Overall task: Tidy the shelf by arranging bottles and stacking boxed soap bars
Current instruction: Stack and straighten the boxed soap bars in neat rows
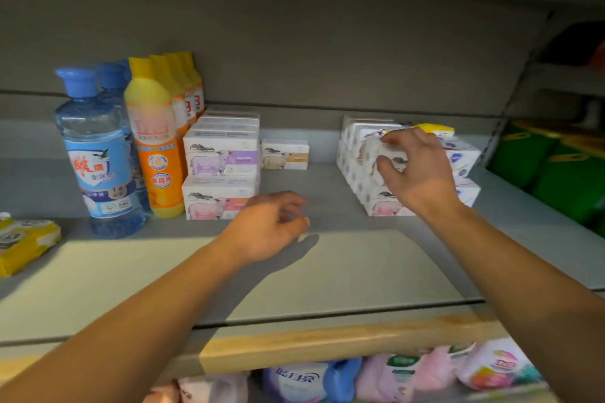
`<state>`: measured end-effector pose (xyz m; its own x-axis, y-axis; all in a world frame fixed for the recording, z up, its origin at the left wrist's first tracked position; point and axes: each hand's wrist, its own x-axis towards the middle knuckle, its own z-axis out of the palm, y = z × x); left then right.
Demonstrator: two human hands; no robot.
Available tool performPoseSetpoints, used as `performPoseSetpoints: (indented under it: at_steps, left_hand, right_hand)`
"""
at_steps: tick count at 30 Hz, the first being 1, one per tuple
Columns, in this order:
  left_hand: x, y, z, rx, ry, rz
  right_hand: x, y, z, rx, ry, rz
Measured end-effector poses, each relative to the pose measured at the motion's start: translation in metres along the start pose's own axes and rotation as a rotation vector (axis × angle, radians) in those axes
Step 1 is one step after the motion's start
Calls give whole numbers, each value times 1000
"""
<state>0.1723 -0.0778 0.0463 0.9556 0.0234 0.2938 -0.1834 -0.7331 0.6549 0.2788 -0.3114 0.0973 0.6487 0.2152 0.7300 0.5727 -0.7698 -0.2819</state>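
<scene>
On the shelf [327, 258], right side, our right hand [415, 170] curls fingers and thumb round a boxed soap bar [381, 149] on the right stack [366, 186]. Left hand [275, 226] hovers loosely curled, holding nothing. Bottles [154, 141] already stand in rows at left, beside the left soap stack [221, 170]. We're on box stacking; next probably means lifting this box and squaring it.

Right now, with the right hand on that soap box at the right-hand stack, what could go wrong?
1. The right hand pinches a soap box at the top of the right stack; pulling it could drag neighbouring boxes off.
2. The left hand hovers empty beside the left stack; a careless sweep might nudge it into the orange bottle.
</scene>
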Motion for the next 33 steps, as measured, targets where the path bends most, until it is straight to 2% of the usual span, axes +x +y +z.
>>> performPoseSetpoints:
  at_steps: [2, 6, 8, 12, 16, 19, 21, 23, 28, 30, 33]
  left_hand:
    - [9, 6, 11, -14, -1, 6]
    - [17, 4, 26, -93, 58, -10]
    - [16, 0, 30, -155, 77, -29]
    - [15, -4, 32, -205, 72, -40]
    - [15, -3, 29, -233, 57, -68]
    - [14, -4, 26, -248, 56, -64]
    - [12, -4, 23, -276, 75, -54]
    - [9, -1, 18, -359, 93, -39]
    - [0, 7, 4, -677, 148, -8]
    - [0, 6, 2, -667, 173, -16]
    - [3, 1, -1, -669, 248, -85]
  right_hand:
    - [4, 17, -10, -17, 27, 52]
    - [9, 51, -10, -219, -206, 162]
    - [3, 60, -5, -197, -241, 189]
    - [-8, 64, 4, -77, -102, 195]
    - [-6, 59, -3, 1, -33, 266]
    - [-14, 49, -14, 64, 9, 191]
    - [-21, 36, -20, 140, 63, 114]
    - [-24, 15, -23, 277, 38, 80]
    - [-20, -43, -3, 523, -260, 10]
    - [-22, -57, 12, 668, -325, 82]
    - [-32, -60, 36, 895, -288, 249]
